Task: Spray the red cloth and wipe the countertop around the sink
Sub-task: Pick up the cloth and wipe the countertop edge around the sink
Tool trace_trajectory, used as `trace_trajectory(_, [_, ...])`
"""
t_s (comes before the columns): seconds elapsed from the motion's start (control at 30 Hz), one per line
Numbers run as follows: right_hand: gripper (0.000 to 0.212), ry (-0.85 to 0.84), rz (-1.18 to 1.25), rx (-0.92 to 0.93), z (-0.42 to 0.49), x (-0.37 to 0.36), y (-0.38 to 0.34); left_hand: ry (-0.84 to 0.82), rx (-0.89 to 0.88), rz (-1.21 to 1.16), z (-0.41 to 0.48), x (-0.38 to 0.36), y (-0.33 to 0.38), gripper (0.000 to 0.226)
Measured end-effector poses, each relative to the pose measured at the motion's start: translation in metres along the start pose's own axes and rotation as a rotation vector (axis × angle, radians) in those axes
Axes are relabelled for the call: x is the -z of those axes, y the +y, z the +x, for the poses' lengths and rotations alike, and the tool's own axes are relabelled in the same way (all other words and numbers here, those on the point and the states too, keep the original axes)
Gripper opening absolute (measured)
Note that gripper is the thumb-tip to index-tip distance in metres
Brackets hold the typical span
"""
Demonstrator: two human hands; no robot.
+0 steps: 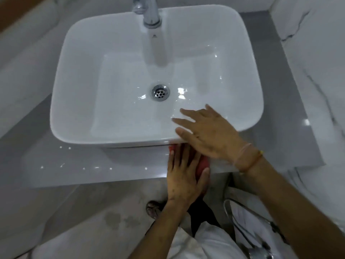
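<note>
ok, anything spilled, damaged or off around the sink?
Nothing damaged. Small white specks, droplets or glints, dot the grey countertop left of the left hand, which presses the red cloth flat. The right hand rests open on the sink rim. A faint stain marks the floor.

The vessel sink point(78, 113) is glossy white, with a chrome faucet point(150, 14) and a chrome perforated drain point(160, 92). The countertop point(74, 165) is plain mid-grey, dotted with small bright glints. The cloth point(203, 164) is red. The wall tiles point(317, 53) are white with thin dark grey marble veining. A wrist band point(248, 159) is pale pink and orange with a yellow tip. The person's clothing point(209, 245) is white.
</note>
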State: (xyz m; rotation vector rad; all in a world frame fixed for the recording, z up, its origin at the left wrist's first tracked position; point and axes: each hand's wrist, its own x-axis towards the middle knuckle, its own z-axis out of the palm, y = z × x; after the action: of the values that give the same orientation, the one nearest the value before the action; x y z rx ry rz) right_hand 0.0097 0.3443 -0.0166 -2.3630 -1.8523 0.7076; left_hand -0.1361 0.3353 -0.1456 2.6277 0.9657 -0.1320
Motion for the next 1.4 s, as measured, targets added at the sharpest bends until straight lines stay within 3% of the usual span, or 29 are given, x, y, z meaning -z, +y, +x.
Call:
trace_trajectory(0.3, [0.051,-0.033,0.008,-0.039,-0.001,0.005,-0.023,0.111,0.345,0.075,-0.05,0.036,-0.161,0.064])
trace_trajectory(0.53, [0.059,-0.112,-0.083,0.246,0.05,-0.007,-0.099,0.136,0.464,0.044,-0.035,0.053,-0.21,0.073])
trace_trajectory(0.73, [0.063,-0.109,-0.169,0.453,0.12,-0.022,-0.173,0.164,0.509,0.003,-0.017,0.054,-0.211,0.074])
trace_trajectory(0.9, [0.062,-0.086,-0.196,0.437,0.123,-0.023,-0.174,0.199,0.52,-0.054,-0.064,0.045,-0.208,0.061])
trace_trajectory(1.13, [0.063,-0.086,-0.16,0.408,0.122,-0.021,-0.175,0.208,0.878,-0.107,-0.072,0.079,-0.303,0.068])
trace_trajectory(1.27, [0.064,-0.106,-0.148,0.418,0.127,-0.024,-0.174,0.236,0.873,-0.085,-0.049,0.099,-0.341,0.067])
trace_trajectory(1.4, [0.064,-0.116,-0.099,0.399,0.128,-0.026,-0.175,0.237,0.754,-0.054,-0.002,0.106,-0.343,0.061])
